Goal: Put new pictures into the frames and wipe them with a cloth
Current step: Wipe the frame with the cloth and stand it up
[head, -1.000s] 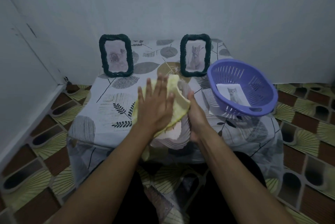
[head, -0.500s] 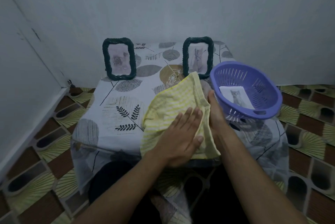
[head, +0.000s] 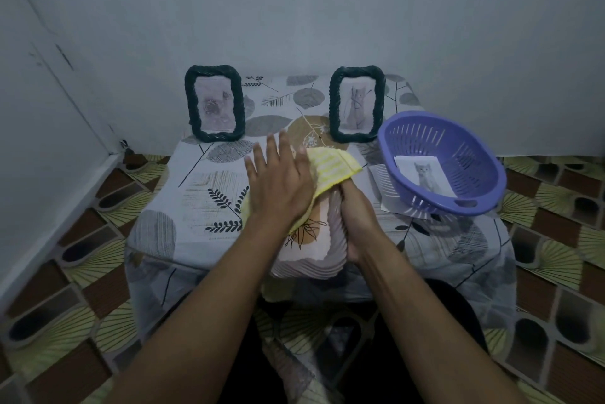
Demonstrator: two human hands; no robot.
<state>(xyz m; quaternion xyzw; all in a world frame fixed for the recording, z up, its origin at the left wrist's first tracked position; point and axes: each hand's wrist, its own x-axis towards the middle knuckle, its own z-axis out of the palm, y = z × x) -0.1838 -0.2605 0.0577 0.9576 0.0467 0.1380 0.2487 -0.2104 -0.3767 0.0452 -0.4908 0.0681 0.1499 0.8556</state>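
While our left hand point(head: 278, 187) lies flat with the fingers straight and spread wide, it presses the yellow striped cloth point(head: 330, 164) onto the light ridged frame point(head: 314, 253). This frame lies at the near edge of the table point(head: 157, 233), a little right of the middle, and its near corner reaches over the edge. The cloth covers the far part of the frame, and one corner of it sticks out to the right, past our fingers. On the uncovered near part of the frame we see a thin drawing of a plant.

Our right hand point(head: 358, 217) holds the right side of the same frame, with the fingers curled on its ridged border. We cannot tell where the thumb is.

At the far side of the table two dark green frames stand upright, well apart from each other. The left dark frame point(head: 214, 104) has a pale, unclear picture inside. The right dark frame point(head: 357, 104) shows a cat.

Just right of our right hand stands the purple basket point(head: 458, 207), at the right edge of the table. A cat picture point(head: 425, 174) lies inside it. A white sheet point(head: 383, 187) lies partly under the basket on its left side. The table has a cloth with a leaf pattern, and around it we see brown and yellow floor tiles point(head: 556, 256).
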